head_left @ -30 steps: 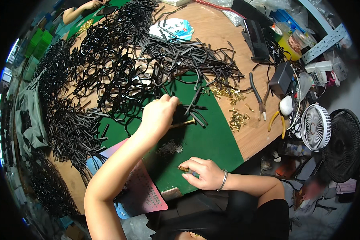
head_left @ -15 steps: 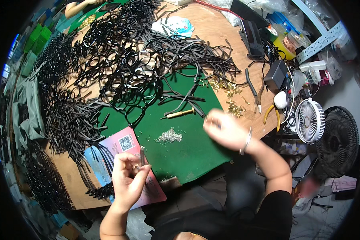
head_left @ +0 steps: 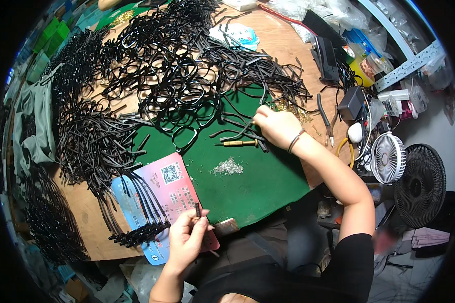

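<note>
Over the lower edge of a pink and blue card (head_left: 183, 177), my left hand (head_left: 186, 241) pinches a dark eyeglass temple (head_left: 197, 209), its end standing up past the fingertips. My right hand (head_left: 279, 127) reaches over the mat's far right side, its fingers closed at loose dark temples (head_left: 237, 126); what is between them, if anything, is hidden. Just below lies a small screwdriver (head_left: 240, 143) with a gold-coloured handle. A heap of tiny silvery screws (head_left: 227, 166) sits mid-mat. Black eyeglass frames (head_left: 172, 91) are piled beyond, one frame (head_left: 184, 137) resting at the card's top.
A green mat (head_left: 258, 197) covers the near table. Small gold-coloured pieces (head_left: 304, 115), pliers (head_left: 326, 118) and yellow-handled pliers (head_left: 345, 149) lie to the right. A white fan (head_left: 388, 157) stands beyond them. More temples (head_left: 141, 235) lie across the card's left side.
My right hand has moved away from me to the loose temples, its fingers now closed. My left hand still holds the temple, slightly lower. The whole view has shifted a little.
</note>
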`<state>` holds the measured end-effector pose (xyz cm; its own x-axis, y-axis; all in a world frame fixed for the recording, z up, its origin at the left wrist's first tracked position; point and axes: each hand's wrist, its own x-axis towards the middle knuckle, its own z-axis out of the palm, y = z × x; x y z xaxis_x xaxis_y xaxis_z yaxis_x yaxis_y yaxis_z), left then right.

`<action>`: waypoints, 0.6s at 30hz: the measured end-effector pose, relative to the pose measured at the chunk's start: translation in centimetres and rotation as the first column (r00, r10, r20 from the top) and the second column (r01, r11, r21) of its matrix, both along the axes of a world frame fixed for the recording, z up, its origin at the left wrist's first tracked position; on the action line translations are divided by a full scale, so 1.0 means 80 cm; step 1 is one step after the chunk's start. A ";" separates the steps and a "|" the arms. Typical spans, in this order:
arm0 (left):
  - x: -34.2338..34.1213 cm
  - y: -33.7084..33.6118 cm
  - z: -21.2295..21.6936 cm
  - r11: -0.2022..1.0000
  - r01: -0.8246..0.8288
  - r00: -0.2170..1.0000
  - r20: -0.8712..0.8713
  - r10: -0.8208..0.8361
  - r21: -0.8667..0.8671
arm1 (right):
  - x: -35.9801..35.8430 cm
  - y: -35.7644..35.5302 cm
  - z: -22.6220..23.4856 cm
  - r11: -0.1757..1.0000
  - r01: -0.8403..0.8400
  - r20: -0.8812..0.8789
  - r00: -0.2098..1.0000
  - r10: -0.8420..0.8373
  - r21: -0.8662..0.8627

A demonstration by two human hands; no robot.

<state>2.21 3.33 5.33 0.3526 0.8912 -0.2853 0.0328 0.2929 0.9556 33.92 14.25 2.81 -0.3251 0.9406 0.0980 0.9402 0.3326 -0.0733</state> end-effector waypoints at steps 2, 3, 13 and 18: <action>0.012 -0.002 0.012 0.997 0.042 0.999 -0.024 -0.044 -0.070 | -0.015 0.005 -0.003 0.999 -0.040 0.098 0.994 0.043 -0.036; 0.014 -0.005 0.007 0.997 0.076 0.995 -0.066 -0.078 -0.035 | -0.013 0.011 -0.003 0.999 -0.048 0.083 0.995 0.047 0.002; 0.018 -0.020 0.002 0.991 0.089 0.992 0.094 -0.080 -0.098 | -0.034 -0.035 0.087 0.889 0.139 -0.471 0.806 -0.358 -0.437; 0.032 -0.024 0.002 0.913 0.262 0.921 0.365 -0.140 -0.312 | -0.111 -0.121 0.089 0.764 -0.338 -0.814 0.423 -0.397 -0.549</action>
<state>4.75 1.43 5.51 0.6409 0.6555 -0.3996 -0.1698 0.6287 0.7589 25.01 4.56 9.95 -0.3735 0.8979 -0.2329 0.2238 -0.1564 -0.9620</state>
